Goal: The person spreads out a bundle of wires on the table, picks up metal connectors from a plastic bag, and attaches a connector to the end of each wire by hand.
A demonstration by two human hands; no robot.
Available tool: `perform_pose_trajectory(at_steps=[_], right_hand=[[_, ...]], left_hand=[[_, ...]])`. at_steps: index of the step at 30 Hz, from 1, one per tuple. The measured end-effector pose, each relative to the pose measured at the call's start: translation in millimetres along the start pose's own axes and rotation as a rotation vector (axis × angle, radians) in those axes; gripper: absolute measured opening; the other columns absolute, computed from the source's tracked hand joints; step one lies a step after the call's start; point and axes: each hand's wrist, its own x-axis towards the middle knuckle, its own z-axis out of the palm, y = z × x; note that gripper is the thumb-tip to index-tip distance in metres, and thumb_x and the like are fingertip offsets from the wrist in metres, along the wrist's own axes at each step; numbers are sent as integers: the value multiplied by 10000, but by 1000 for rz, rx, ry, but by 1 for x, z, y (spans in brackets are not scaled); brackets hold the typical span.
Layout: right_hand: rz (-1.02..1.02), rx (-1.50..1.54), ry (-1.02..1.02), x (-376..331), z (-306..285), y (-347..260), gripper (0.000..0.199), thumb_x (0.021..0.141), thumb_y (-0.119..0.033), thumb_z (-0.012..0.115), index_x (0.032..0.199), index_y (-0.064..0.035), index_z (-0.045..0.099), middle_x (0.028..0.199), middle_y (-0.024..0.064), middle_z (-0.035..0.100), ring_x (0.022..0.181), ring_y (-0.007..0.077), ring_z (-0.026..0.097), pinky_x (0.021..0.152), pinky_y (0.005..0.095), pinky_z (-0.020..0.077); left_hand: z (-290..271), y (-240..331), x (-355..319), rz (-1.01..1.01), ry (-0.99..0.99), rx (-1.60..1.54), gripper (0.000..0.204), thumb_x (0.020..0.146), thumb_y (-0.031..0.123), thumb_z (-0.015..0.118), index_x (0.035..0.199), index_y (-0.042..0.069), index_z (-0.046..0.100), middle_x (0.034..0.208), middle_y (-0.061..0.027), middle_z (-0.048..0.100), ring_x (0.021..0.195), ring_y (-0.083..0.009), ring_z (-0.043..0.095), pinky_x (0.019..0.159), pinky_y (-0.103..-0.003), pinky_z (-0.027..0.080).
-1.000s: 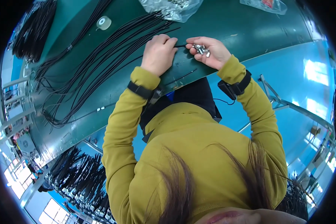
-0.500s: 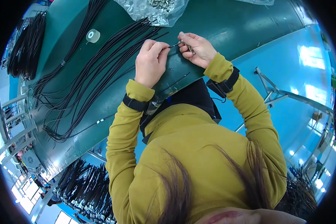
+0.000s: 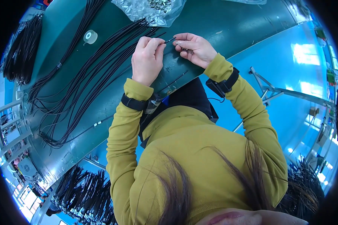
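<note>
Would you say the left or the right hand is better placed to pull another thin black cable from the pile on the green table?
Probably the left hand: it lies beside the black cable pile; the right hand sits farther away.

Small metal parts in the right hand (image 3: 194, 48) are too tiny to identify. The clear bag (image 3: 150, 11) is cut off at the top edge.

Thin black cable (image 3: 170, 39), end pinched at left hand (image 3: 147, 60) fingertips, short stretch spans across to right hand (image 3: 194, 48). Small silvery metal piece (image 3: 180, 43) at right fingertips, touching cable tip; detail too small to tell.
</note>
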Motion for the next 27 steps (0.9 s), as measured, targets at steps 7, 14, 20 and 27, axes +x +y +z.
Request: perform_pose_trajectory(at_steps=[7, 14, 20, 27], right_hand=[[35, 80, -144, 3, -18, 1, 199, 950, -125, 549, 1113, -13, 571, 949, 51, 588, 747, 81, 525, 557, 168, 434], [3, 21, -223, 0, -22, -3, 197, 950, -133, 551, 1103, -9, 570, 902, 35, 572, 730, 67, 511, 541, 166, 422], [-21, -46, -283, 5, -29, -1, 195, 947, -118, 553, 1096, 6, 575, 884, 32, 582, 719, 55, 512, 530, 164, 419], [-165, -450, -77, -7, -9, -6, 172, 930, -168, 594, 1017, -19, 601, 818, 9, 585, 667, 40, 499, 520, 158, 407]], left_hand=[[1, 2, -2, -5, -22, 13, 87, 790, 62, 676, 872, 72, 648, 792, -83, 563, 643, -239, 594, 552, -337, 474], [4, 2, -4, 0, -59, 51, 71, 799, 79, 672, 866, 74, 651, 792, -85, 562, 658, -252, 597, 561, -346, 479], [6, 3, -4, 15, -85, 76, 64, 802, 89, 671, 865, 87, 657, 792, -84, 560, 667, -262, 599, 563, -349, 482], [4, 5, -8, 64, -143, 153, 75, 791, 69, 658, 859, 98, 648, 785, -80, 540, 660, -262, 594, 546, -362, 478]])
